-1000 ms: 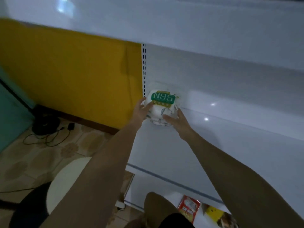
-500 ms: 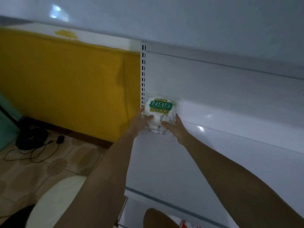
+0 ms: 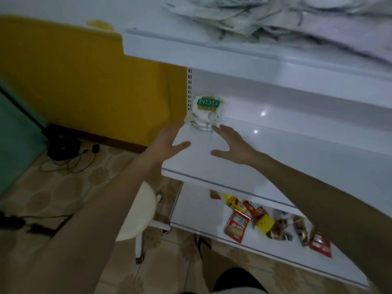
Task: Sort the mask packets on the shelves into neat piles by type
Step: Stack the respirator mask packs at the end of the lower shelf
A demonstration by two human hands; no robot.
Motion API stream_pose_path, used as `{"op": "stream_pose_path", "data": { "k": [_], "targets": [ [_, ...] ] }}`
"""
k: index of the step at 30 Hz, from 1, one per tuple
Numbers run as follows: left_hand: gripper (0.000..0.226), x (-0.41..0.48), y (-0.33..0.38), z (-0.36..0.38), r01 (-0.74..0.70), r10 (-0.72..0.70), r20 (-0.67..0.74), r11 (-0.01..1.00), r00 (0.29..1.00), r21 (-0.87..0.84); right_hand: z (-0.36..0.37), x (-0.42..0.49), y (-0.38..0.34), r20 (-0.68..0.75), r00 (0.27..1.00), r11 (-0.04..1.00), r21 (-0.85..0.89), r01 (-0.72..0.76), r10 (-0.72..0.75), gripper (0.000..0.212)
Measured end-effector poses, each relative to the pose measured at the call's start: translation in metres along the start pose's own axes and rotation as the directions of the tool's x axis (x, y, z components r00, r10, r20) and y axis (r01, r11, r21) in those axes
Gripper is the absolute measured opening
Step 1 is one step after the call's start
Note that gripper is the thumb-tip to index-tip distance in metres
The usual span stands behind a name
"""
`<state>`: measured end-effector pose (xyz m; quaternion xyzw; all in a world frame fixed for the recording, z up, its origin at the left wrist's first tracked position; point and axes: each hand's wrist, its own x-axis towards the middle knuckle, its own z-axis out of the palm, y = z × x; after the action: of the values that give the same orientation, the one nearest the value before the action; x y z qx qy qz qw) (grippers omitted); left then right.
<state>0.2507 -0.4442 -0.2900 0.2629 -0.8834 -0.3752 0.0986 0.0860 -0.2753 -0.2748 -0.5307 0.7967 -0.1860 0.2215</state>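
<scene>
middle shelf [image 3: 275,166]: N95 packet pile [image 3: 206,115] in back-left corner | left hand [image 3: 169,143] at shelf's left edge, fingers spread, empty | right hand [image 3: 231,143] fingers spread, tips just beside pile | top shelf [image 3: 191,45]: loose mask packets [image 3: 244,15] | bottom shelf [image 3: 201,217]: snack packets [image 3: 236,227] | left: yellow wall [image 3: 84,81], white stool [image 3: 137,211]

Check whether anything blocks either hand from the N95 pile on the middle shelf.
Nothing visible does. The left hand and right hand are open just before the N95 pile, with only bare middle shelf between.
</scene>
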Motion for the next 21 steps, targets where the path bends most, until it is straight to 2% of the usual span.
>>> {"op": "stream_pose_path", "data": {
  "k": [4, 7, 9, 11, 14, 17, 19, 21],
  "targets": [
    [0.065, -0.072, 0.040, -0.045, -0.164, 0.172, -0.028, 0.969, 0.985, 0.187, -0.025, -0.052, -0.063, -0.011, 0.980, 0.977, -0.082, 0.198, -0.200, 0.070],
    [0.058, -0.101, 0.073, -0.075, -0.226, 0.258, -0.085, 0.936, 0.962, 0.270, -0.053, -0.084, -0.103, -0.098, 0.931, 0.933, -0.115, 0.341, -0.352, 0.058],
    [0.052, -0.117, 0.105, -0.092, -0.316, 0.383, -0.139, 0.882, 0.913, 0.350, -0.075, -0.106, -0.124, -0.180, 0.878, 0.894, -0.154, 0.420, -0.443, 0.051],
    [0.053, -0.127, 0.142, -0.105, -0.428, 0.508, -0.170, 0.831, 0.845, 0.356, -0.102, -0.125, -0.137, -0.273, 0.824, 0.868, -0.179, 0.463, -0.496, 0.051],
    [0.054, -0.123, 0.191, -0.117, -0.505, 0.574, -0.280, 0.816, 0.770, 0.283, -0.147, -0.145, -0.141, -0.417, 0.747, 0.855, -0.223, 0.468, -0.518, 0.046],
    [0.042, -0.099, 0.236, -0.124, -0.546, 0.597, -0.367, 0.802, 0.714, 0.242, -0.191, -0.153, -0.130, -0.501, 0.736, 0.889, -0.209, 0.408, -0.456, 0.036],
    [0.037, -0.070, 0.258, -0.128, -0.504, 0.581, -0.365, 0.814, 0.728, 0.290, -0.217, -0.152, -0.115, -0.526, 0.749, 0.913, -0.184, 0.364, -0.404, 0.034],
    [0.038, -0.034, 0.272, -0.131, -0.389, 0.484, -0.357, 0.869, 0.799, 0.307, -0.241, -0.145, -0.096, -0.556, 0.762, 0.942, -0.173, 0.286, -0.333, 0.034]
  ]
}}
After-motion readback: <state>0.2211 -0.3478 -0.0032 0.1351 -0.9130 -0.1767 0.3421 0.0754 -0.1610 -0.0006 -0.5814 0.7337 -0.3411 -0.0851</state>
